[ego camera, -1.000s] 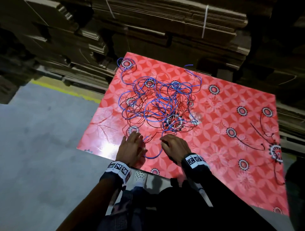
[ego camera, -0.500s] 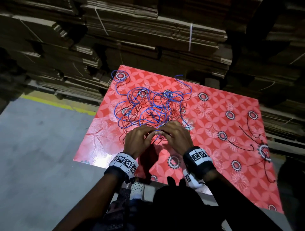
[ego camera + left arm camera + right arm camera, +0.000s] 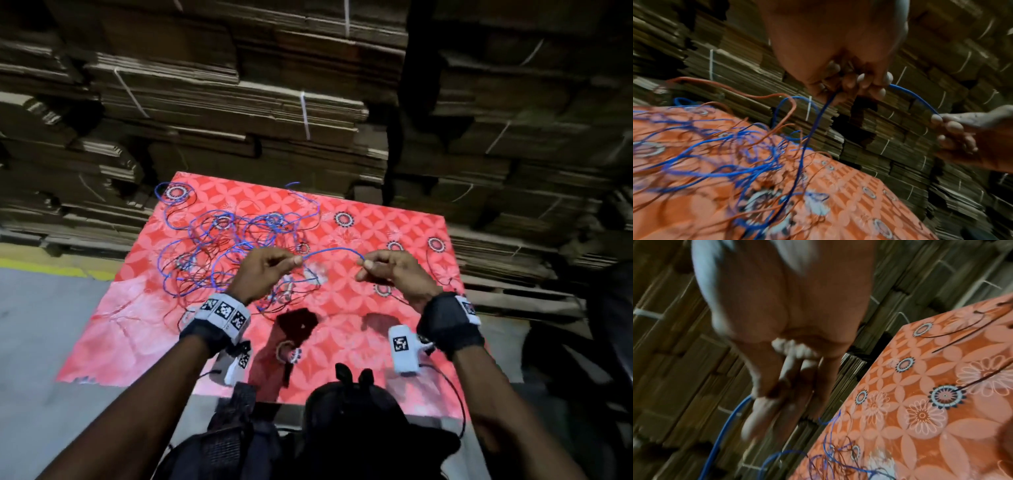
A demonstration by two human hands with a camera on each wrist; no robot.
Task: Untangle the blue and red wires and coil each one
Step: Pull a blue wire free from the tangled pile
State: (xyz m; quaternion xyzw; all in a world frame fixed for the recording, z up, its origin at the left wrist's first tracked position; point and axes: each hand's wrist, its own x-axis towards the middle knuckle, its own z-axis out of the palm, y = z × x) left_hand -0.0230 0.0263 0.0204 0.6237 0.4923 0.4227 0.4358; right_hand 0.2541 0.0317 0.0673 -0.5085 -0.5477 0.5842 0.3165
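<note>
A tangle of blue wire (image 3: 205, 246) and thin red wire (image 3: 202, 274) lies on the far left part of a red flowered table cover (image 3: 342, 342). A short stretch of the blue wire (image 3: 329, 252) arches in the air between both hands. My left hand (image 3: 270, 270) pinches it at thumb and forefinger, and the wire (image 3: 805, 146) hangs down from that hand (image 3: 849, 84) into the tangle. My right hand (image 3: 387, 270) pinches the wire's free end; in the right wrist view the blue wire (image 3: 725, 426) leaves its fingers (image 3: 760, 410).
Strapped stacks of flattened cardboard (image 3: 274, 102) rise right behind the table. A loose dark wire (image 3: 442, 274) lies at the cover's right edge. Grey floor with a yellow line (image 3: 44, 270) is on the left. The near half of the cover holds little besides shadows.
Both hands rose off the table and drew apart, the right one to the right, pulling a blue wire stretch out of the tangle. The head view tilted up.
</note>
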